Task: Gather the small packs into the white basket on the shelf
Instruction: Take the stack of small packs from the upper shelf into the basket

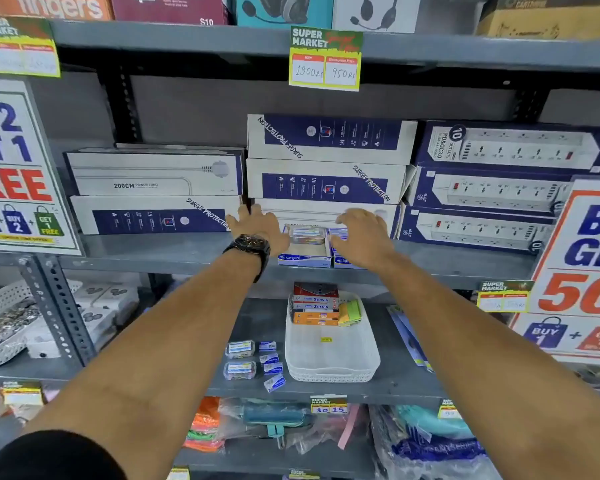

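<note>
On the lower shelf (243,323), toward its front edge, the white basket (331,355) sits mostly bare, with only a few flat boxes (315,306) and sticky notes (351,311) stacked at its far end. Just left of it, loose on the same shelf, lie two clear cases (239,359) and four small blue packs (271,365), not yet gathered.

One shelf up, both arms reach in. The left hand (257,226), with a watch (252,247) on its wrist, and the right hand (362,237) are both spread with fingers apart, holding nothing, flanking two kangaro boxes (303,259) near that shelf's front edge. A clear case (307,234) sits on the left box.

The risk, as I judge it: lifting the boxes together could tip the clear case off, or a sweep could push a box over the front edge. The power-strip boxes (329,181) stacked right behind could also be nudged.
</note>
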Action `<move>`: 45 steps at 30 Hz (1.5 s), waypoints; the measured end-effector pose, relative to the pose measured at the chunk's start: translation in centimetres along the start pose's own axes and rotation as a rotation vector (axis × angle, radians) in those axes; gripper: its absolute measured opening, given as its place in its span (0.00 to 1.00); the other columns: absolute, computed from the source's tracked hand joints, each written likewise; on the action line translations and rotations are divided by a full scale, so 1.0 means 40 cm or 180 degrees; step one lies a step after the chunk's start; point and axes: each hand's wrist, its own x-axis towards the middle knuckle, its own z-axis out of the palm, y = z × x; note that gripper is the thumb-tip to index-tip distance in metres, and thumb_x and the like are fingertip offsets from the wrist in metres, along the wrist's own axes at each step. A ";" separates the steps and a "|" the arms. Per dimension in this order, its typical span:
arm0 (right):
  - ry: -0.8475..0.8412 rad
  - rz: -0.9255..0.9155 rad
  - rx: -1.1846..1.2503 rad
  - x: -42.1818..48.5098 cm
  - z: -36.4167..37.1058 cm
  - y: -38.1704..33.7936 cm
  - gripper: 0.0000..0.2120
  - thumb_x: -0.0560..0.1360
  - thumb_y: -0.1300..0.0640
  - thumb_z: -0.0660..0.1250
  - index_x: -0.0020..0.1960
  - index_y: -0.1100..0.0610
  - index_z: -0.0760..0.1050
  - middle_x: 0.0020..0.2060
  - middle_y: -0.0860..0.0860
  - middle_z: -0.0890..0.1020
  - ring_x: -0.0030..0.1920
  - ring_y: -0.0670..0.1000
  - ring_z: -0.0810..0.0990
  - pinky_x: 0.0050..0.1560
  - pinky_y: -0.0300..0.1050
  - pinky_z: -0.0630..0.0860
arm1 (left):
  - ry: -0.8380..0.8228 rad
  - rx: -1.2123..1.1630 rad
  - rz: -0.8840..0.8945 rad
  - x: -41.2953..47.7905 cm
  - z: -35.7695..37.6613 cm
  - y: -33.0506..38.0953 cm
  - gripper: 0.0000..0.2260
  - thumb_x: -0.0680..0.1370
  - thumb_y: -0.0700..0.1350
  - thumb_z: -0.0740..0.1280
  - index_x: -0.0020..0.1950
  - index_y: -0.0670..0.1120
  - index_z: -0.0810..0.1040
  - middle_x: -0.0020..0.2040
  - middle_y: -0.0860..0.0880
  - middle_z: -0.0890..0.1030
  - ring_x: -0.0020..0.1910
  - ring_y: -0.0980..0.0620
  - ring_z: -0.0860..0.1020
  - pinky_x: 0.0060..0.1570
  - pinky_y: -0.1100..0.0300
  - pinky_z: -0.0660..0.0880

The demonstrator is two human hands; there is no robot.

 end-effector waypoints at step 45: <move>-0.0565 0.1394 0.1045 -0.269 0.633 0.165 0.12 0.66 0.63 0.70 0.49 0.62 0.83 0.58 0.55 0.81 0.60 0.56 0.77 0.62 0.48 0.74 | -0.0763 -0.0641 0.0053 -0.155 0.737 0.014 0.16 0.74 0.53 0.61 0.55 0.45 0.80 0.72 0.44 0.66 0.68 0.40 0.62 0.65 0.40 0.65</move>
